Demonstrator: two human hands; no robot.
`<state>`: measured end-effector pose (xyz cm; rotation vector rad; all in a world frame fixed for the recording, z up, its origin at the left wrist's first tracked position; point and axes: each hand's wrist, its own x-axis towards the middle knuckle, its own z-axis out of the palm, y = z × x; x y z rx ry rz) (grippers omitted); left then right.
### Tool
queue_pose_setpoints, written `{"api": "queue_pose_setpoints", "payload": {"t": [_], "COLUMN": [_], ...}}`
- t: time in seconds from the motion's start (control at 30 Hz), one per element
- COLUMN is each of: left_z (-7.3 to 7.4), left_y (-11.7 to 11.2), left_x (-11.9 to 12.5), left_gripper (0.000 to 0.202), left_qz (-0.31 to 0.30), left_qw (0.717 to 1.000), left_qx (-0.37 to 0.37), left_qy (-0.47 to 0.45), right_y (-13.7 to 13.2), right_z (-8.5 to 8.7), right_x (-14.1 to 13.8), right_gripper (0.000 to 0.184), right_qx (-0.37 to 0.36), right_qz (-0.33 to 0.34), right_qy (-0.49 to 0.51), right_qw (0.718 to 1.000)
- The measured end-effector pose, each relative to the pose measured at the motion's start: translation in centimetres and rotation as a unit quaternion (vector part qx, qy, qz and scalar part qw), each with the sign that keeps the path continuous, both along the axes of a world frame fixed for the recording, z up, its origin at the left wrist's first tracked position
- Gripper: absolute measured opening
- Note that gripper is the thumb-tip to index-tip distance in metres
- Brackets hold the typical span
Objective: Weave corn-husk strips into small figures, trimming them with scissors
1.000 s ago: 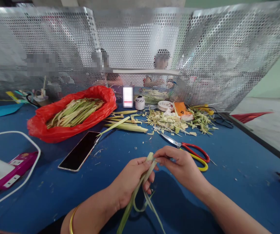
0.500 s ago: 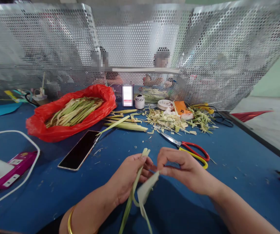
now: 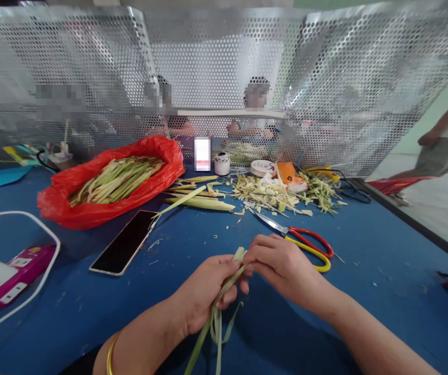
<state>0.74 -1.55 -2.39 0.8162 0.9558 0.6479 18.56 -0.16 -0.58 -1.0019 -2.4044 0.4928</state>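
Note:
My left hand (image 3: 214, 284) is closed round a small bundle of pale green leaf strips (image 3: 220, 304), whose loose ends hang down toward me. The bundle's cut tips poke out above the thumb. Against these tips, my right hand (image 3: 276, 268) pinches the upper end of one strip, its fingers touching the left hand's fingertips. Just beyond the right hand lie scissors (image 3: 286, 229) with one red and one yellow handle, blades pointing away to the left. Several longer leaf pieces (image 3: 200, 200) rest farther back on the blue table.
A red plastic bag (image 3: 110, 208) full of leaf strips stands back left, with a phone (image 3: 124, 245) before it. Leaf scraps (image 3: 266, 192) are heaped at the back. A purple power strip (image 3: 21, 276) with a white cable is at left. A perforated metal screen (image 3: 216, 62) closes off the back.
My right hand has moved left against my left hand, bringing the strip's end up to the bundle's tips. A person has come into view at the far right.

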Motion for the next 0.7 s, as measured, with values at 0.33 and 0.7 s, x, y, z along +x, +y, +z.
{"api": "queue_pose_setpoints", "payload": {"t": [0.33,0.7], "left_z": [0.45,0.69], "left_y": [-0.13,-0.17], "left_x": [0.09,-0.24], "left_gripper": [0.026,0.028], "left_qz": [0.01,-0.04], "left_qw": [1.0,0.999], "left_qx": [-0.014,-0.004], "left_qy": [0.02,0.01], "right_y": [0.24,0.36], "right_z": [0.14,-0.77], "right_x": [0.07,0.43], "right_gripper": [0.018,0.029], "right_qx": [-0.068,0.013], "right_qz": [-0.044,-0.072], "right_qy": [0.076,0.051], "right_qw": [0.994,0.996]}}
